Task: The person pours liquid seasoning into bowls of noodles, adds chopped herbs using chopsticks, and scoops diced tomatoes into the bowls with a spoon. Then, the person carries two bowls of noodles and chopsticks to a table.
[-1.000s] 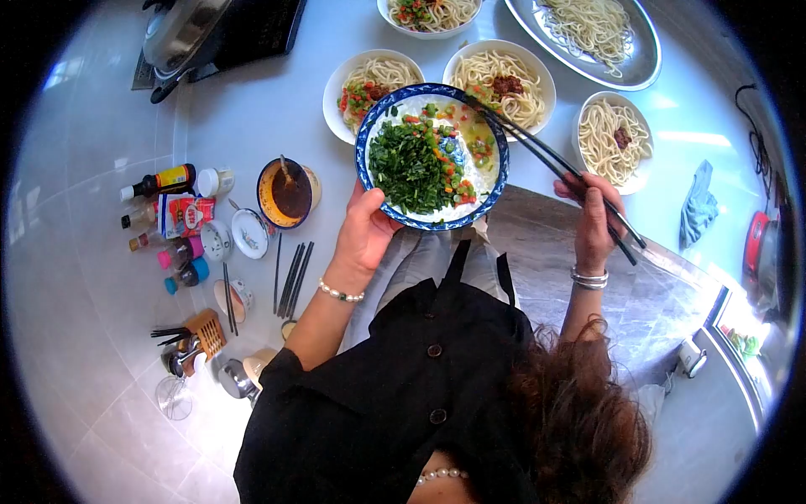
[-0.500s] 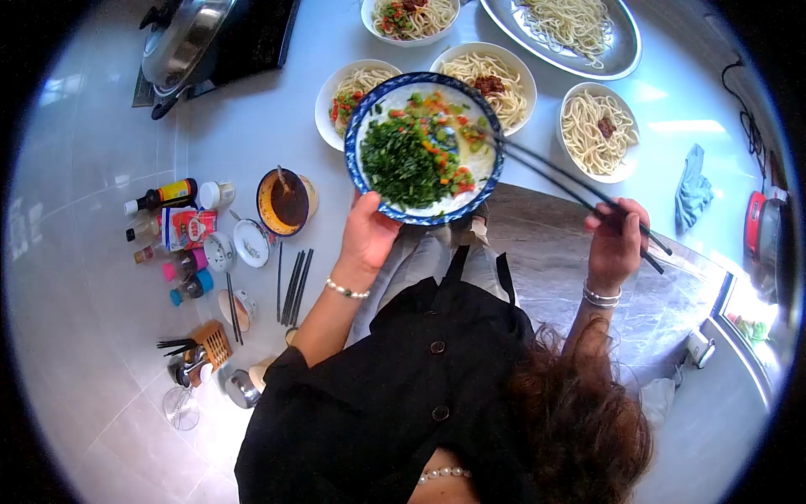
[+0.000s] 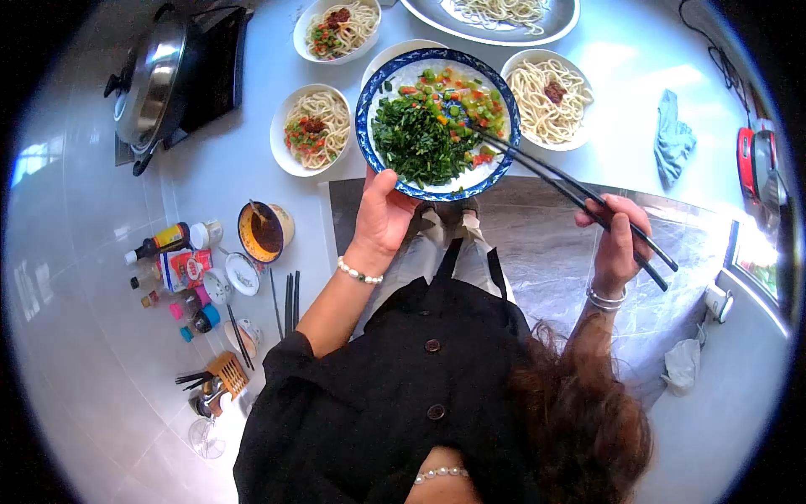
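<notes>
My left hand (image 3: 382, 220) grips the near edge of a blue-rimmed plate (image 3: 363, 126), thumb over the rim. Chopped dark greens (image 3: 416, 143) and diced red and green peppers (image 3: 487, 109) lie on it. In my right hand (image 3: 620, 239) is a pair of black chopsticks (image 3: 550, 170), their tips among the diced peppers. The plate is held above the counter's front edge and partly hides a white bowl (image 3: 382, 60). Just to its right sits a bowl (image 3: 544, 146) of noodles with dark red sauce. Left of it, another noodle bowl (image 3: 278, 143) has diced peppers on top.
A third noodle bowl (image 3: 306, 50) and a large metal platter (image 3: 420, 17) of noodles stand farther back. A pan (image 3: 155, 80) is on the cooktop at left. At left are a sauce pot (image 3: 285, 223), bottles (image 3: 159, 242) and loose chopsticks. A cloth (image 3: 672, 139) lies at right.
The counter and bowls have shifted left in view, so the plate now overlaps a different part of the bowl group. The chopsticks have moved with the plate, still held over the diced peppers.
</notes>
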Demonstrator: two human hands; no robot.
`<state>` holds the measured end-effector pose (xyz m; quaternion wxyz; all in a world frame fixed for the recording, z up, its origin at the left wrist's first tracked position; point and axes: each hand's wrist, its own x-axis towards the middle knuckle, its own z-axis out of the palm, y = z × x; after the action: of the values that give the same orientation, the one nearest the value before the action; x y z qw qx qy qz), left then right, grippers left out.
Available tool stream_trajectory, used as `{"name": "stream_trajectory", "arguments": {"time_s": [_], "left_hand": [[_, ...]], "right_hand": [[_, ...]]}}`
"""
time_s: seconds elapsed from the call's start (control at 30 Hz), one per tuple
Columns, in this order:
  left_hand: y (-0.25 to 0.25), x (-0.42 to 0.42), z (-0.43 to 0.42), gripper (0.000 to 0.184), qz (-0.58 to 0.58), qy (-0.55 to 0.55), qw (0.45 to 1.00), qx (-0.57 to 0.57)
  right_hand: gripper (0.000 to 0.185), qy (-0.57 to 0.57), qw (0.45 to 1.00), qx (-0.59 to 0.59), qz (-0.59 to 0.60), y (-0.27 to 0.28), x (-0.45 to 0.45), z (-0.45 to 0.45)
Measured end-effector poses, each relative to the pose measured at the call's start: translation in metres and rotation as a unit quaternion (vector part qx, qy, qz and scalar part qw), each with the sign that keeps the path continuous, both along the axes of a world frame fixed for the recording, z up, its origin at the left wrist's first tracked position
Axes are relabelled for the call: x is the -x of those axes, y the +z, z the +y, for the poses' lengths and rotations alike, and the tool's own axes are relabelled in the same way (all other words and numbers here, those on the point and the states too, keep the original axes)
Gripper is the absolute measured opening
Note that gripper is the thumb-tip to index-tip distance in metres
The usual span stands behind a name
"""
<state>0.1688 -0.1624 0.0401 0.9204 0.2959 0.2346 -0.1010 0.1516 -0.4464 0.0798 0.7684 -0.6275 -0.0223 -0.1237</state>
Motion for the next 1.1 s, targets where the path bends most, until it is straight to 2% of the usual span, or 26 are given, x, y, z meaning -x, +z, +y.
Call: {"name": "stream_trajectory", "arguments": {"time_s": [0.07, 0.17, 0.3, 0.43, 0.7, 1.1], "left_hand": [[0.001, -0.003, -0.006, 0.045, 0.001, -0.009, 1.000, -0.002], [0.001, -0.005, -0.013, 0.045, 0.008, -0.023, 1.000, -0.008], [0.000, -0.007, -0.019, 0.045, 0.007, -0.039, 0.999, -0.014], [-0.001, -0.008, -0.022, 0.046, 0.019, -0.037, 0.999, -0.032], [0.000, -0.010, -0.033, 0.055, 0.011, -0.075, 0.995, -0.060], [0.011, -0.012, -0.037, 0.054, 0.017, -0.096, 0.989, -0.107]], "right_hand": [[0.017, -0.012, 1.000, -0.016, -0.018, -0.009, 0.006, -0.003], [0.018, 0.040, 0.999, 0.007, 0.012, -0.017, 0.012, -0.001], [0.018, -0.020, 1.000, -0.013, 0.017, -0.027, 0.007, -0.009], [0.019, -0.031, 0.999, -0.028, -0.002, -0.030, 0.012, -0.016], [0.018, -0.021, 0.999, 0.022, 0.016, -0.037, 0.014, -0.020], [0.016, -0.075, 0.993, 0.087, -0.028, -0.027, 0.016, -0.034]]}}
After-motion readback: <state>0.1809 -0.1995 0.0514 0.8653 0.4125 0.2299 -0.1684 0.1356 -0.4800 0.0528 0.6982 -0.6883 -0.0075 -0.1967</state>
